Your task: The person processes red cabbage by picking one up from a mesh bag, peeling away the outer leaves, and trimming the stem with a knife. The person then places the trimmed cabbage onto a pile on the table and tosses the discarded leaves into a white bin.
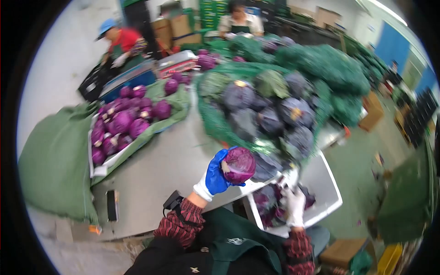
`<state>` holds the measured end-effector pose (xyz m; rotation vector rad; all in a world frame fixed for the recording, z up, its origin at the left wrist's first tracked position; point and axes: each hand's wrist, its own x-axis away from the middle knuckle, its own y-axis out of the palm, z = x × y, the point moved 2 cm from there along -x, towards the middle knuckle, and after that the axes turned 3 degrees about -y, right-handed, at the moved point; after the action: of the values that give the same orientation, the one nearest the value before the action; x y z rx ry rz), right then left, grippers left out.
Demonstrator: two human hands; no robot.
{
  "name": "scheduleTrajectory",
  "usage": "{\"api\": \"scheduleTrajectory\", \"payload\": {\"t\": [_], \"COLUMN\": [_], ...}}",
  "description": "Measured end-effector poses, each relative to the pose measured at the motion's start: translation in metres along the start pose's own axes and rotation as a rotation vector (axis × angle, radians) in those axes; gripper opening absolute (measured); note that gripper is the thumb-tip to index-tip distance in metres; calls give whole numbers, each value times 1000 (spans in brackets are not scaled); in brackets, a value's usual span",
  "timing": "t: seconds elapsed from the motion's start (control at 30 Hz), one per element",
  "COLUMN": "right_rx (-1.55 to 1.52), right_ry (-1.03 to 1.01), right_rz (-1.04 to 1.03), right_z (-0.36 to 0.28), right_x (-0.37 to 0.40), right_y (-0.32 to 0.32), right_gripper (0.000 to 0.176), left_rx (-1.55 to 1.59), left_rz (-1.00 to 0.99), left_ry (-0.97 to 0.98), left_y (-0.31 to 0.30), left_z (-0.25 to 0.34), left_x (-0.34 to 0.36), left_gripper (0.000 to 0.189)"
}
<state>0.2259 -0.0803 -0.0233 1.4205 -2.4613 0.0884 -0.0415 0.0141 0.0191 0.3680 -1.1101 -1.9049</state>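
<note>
The left hand [216, 178], blue-gloved, was clamped on a purple cabbage [240, 166], fingers spread wide around its left side, over the near edge of the metal table [174, 146]. To the right, the white-gloved right hand [295, 206] was over a white bin [327, 181] of leaves [266, 202]; blur hid whether its fingers were apart or together.

Worktop [160, 153] is smooth metal, dull sheen; cabbage [241, 166] looks glossy; net [316, 64] plastic mesh; sack [55, 160] matt cloth.
</note>
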Motion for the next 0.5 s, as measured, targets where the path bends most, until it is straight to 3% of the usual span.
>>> {"api": "scheduleTrajectory", "payload": {"t": [0.1, 0.27, 0.33, 0.4, 0.5], "right_rx": [173, 420, 410, 410, 314], "right_ry": [-11, 83, 2, 121, 93], "right_rz": [46, 48, 66, 93, 88], "right_z": [14, 50, 80, 67, 59], "right_x": [-8, -27, -40, -25, -6], "right_y": [-34, -104, -127, -116, -106], "right_gripper": [10, 5, 6, 5, 4], "left_rx": [15, 184, 141, 174, 237], "left_rz": [74, 61, 227, 353, 483], "left_ry": [150, 358, 504, 591, 818], "left_y": [-2, -74, -78, -86, -157], "left_z": [80, 225, 270, 310, 373], "left_x": [23, 40, 53, 61, 59], "left_gripper": [61, 68, 71, 66, 57]}}
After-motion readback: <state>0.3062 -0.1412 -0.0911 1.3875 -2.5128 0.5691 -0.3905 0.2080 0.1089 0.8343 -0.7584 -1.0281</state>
